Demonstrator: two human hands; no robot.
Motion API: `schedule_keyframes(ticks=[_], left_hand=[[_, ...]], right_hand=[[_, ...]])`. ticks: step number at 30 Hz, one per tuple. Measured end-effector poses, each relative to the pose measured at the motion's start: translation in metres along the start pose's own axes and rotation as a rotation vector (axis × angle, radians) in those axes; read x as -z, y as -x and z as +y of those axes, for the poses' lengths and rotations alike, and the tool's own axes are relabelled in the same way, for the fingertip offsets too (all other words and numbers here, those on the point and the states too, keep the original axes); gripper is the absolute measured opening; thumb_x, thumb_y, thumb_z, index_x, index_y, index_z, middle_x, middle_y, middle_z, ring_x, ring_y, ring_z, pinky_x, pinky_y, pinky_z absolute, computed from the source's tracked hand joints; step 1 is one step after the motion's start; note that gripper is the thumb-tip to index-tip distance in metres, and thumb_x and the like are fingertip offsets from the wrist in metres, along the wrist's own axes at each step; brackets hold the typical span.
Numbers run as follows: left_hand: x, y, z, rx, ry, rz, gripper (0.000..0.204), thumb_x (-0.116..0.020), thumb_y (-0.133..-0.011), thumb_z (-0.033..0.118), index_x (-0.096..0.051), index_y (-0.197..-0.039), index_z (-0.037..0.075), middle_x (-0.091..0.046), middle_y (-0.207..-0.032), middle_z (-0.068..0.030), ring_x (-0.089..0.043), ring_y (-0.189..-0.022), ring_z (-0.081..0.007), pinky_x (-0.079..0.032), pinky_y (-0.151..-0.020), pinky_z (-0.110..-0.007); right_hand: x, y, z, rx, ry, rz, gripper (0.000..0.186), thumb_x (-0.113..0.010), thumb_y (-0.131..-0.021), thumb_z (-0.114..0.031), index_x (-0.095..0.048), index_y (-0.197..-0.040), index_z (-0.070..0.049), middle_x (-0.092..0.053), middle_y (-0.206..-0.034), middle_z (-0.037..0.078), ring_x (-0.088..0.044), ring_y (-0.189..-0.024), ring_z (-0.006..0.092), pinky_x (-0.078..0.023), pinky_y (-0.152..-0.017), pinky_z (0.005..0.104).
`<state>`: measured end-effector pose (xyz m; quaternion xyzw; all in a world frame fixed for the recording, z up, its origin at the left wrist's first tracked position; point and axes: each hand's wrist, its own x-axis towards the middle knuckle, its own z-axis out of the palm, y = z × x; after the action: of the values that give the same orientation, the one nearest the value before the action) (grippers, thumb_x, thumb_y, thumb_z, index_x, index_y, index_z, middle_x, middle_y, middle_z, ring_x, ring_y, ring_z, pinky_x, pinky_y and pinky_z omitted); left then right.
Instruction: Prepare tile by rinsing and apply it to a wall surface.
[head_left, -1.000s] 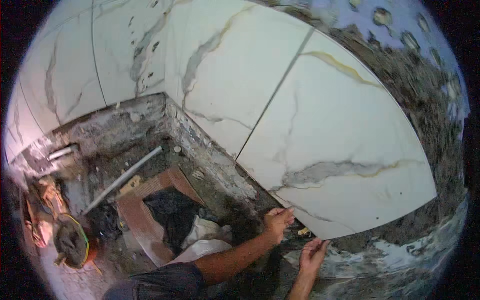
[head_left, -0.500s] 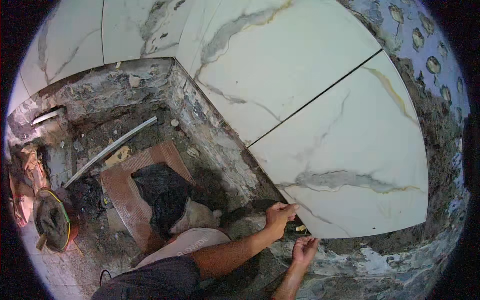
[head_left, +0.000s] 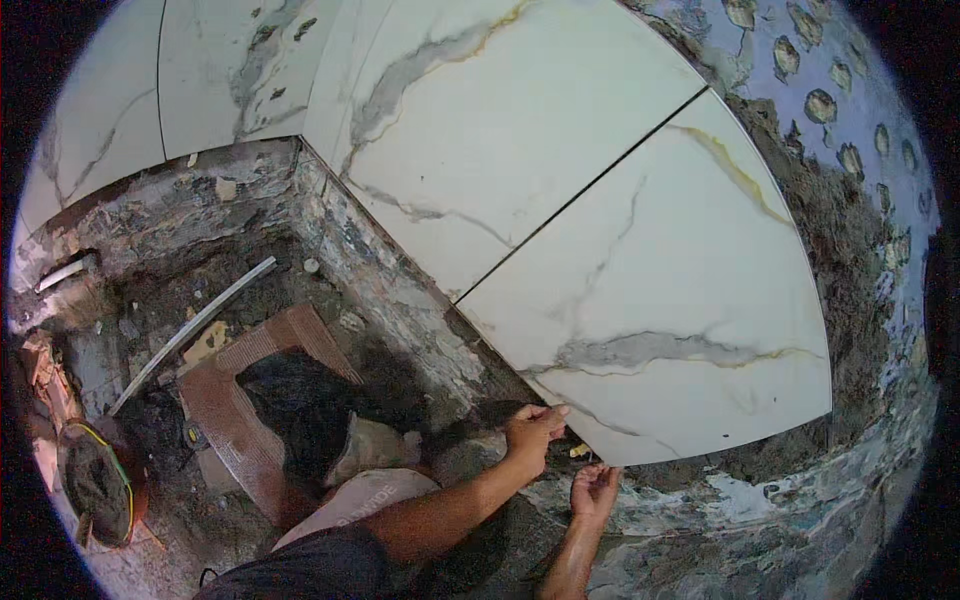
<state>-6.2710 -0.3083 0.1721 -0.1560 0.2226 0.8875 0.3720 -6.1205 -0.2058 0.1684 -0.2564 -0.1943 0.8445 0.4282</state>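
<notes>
A large white marble-look tile [head_left: 690, 290] with grey and ochre veins covers the wall on the right. My left hand [head_left: 535, 437] is at its lower edge, thumb and fingers pinched together; whatever they hold is too small to make out. Close by, my right hand [head_left: 594, 490] has its fingers curled at the tile's bottom corner, the fingertips touching or just under the edge. What lies inside them is hidden. Between the two hands a small yellowish piece [head_left: 579, 451] shows below the tile's edge.
A second marble-look tile [head_left: 500, 130] adjoins above, past a dark joint. Rough, mortar-smeared wall [head_left: 390, 280] runs beneath. On the littered floor lie a cardboard sheet [head_left: 215, 400], a black cloth or bag [head_left: 300, 400] and a pale strip [head_left: 195, 330]. A bucket [head_left: 100, 485] stands at left.
The whole view has shifted, so tiles and wall sit farther left. Both hands keep their places at the tile's lower edge, with the fingers little changed.
</notes>
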Motion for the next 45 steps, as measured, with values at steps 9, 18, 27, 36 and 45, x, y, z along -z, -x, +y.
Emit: schedule_keyframes(ticks=[9, 18, 27, 36, 45], left_hand=[[-0.003, 0.004, 0.002, -0.043, 0.021, -0.08, 0.026, -0.073, -0.073, 0.016, -0.052, -0.078, 0.003, -0.058, -0.068, -0.0067, -0.055, -0.057, -0.0149, -0.044, -0.051, -0.025], [-0.002, 0.002, 0.001, -0.025, -0.034, -0.023, 0.025, -0.074, -0.072, 0.014, -0.053, -0.081, 0.003, -0.06, -0.073, -0.0078, -0.06, -0.065, -0.0175, -0.05, -0.059, -0.03], [-0.007, 0.005, 0.004, -0.008, -0.04, -0.008, 0.023, -0.073, -0.073, 0.013, -0.054, -0.08, 0.003, -0.06, -0.075, -0.0073, -0.059, -0.065, -0.0178, -0.05, -0.06, -0.03], [0.012, 0.011, -0.02, -0.241, -0.514, 0.086, 0.032, -0.075, -0.071, 0.02, -0.058, -0.086, -0.002, -0.06, -0.077, -0.0054, -0.055, -0.07, -0.0136, -0.046, -0.064, -0.028], [0.005, 0.02, -0.028, -0.008, -0.62, -0.199, 0.02, -0.061, -0.083, 0.011, -0.061, -0.1, 0.001, -0.063, -0.089, -0.0046, -0.056, -0.08, -0.0141, -0.046, -0.072, -0.028]], right_hand=[[-0.043, 0.023, 0.008, -0.064, -0.069, 0.182, 0.031, -0.052, -0.089, -0.038, -0.053, -0.076, -0.01, -0.05, -0.066, 0.001, -0.047, -0.06, 0.0129, -0.037, -0.049, 0.0239], [-0.031, 0.017, 0.003, -0.122, -0.109, 0.164, 0.03, -0.05, -0.09, -0.036, -0.052, -0.077, -0.009, -0.047, -0.064, 0.001, -0.043, -0.057, 0.0139, -0.036, -0.047, 0.0248], [-0.039, 0.02, 0.003, -0.03, -0.076, 0.191, 0.027, -0.049, -0.091, -0.03, -0.049, -0.075, -0.008, -0.045, -0.065, 0.002, -0.043, -0.058, 0.0145, -0.037, -0.049, 0.0258], [-0.022, 0.022, 0.008, -0.009, 0.069, -0.016, 0.02, -0.052, -0.09, -0.026, -0.057, -0.083, -0.008, -0.054, -0.07, 0.003, -0.045, -0.062, 0.0158, -0.037, -0.056, 0.0298], [-0.049, 0.016, 0.016, 0.057, -0.058, 0.245, 0.017, -0.05, -0.091, -0.021, -0.057, -0.085, -0.006, -0.054, -0.071, 0.002, -0.05, -0.065, 0.0122, -0.042, -0.06, 0.0259]])
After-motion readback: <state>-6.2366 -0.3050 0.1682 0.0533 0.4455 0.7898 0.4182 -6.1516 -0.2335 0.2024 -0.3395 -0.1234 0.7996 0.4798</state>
